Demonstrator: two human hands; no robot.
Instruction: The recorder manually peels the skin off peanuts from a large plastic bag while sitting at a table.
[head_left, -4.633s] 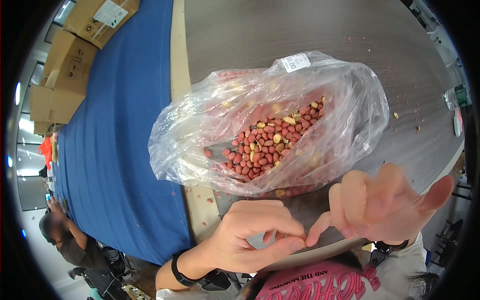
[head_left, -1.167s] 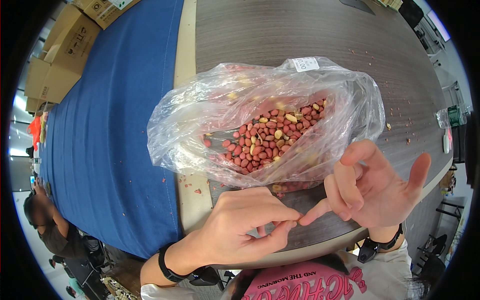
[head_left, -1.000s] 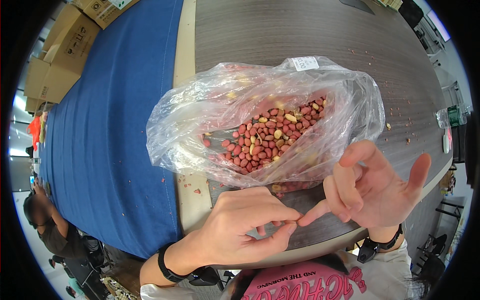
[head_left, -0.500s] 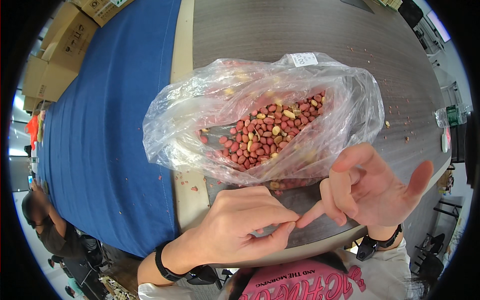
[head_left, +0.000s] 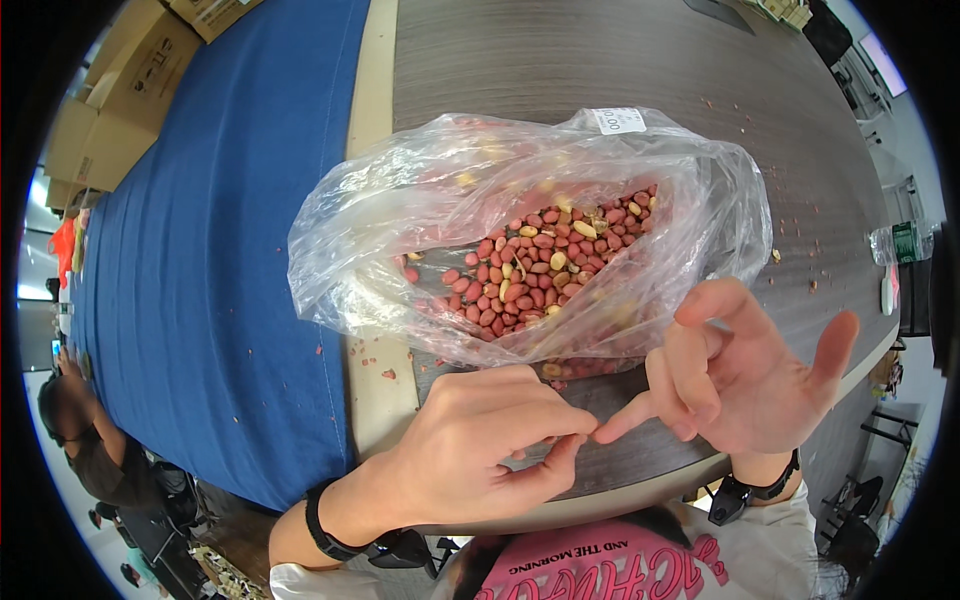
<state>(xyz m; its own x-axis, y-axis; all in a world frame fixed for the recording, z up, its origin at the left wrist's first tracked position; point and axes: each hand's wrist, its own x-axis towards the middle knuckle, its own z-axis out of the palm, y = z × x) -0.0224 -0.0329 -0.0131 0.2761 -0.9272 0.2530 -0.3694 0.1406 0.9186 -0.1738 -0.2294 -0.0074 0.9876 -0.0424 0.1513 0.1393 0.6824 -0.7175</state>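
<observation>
My left hand (head_left: 490, 435) is closed in a pinch at the table's near edge, thumb and forefinger pressed together. Anything between those fingertips is too small or hidden to make out. Right against the pinch lies the tip of one outstretched finger of my right hand (head_left: 755, 380). That hand is turned palm up with its thumb spread, other fingers loosely bent, and no object shows in it. Just beyond both hands, a clear plastic bag (head_left: 400, 190) lies with its mouth open. Many red-skinned peanuts (head_left: 520, 290) fill its middle, a few of them pale and skinless.
Bits of peanut skin (head_left: 388, 374) are scattered on the grey table (head_left: 480, 60). A blue cloth (head_left: 220, 260) covers the left side, with cardboard boxes (head_left: 130, 90) at its far end. A plastic bottle (head_left: 900, 243) lies at the right edge. Another person (head_left: 95, 440) is at far left.
My right hand has shifted very slightly, its fingertip still at the left hand's pinch. The left thumb and forefinger tips look a little less tightly aligned. The bag and peanuts look the same.
</observation>
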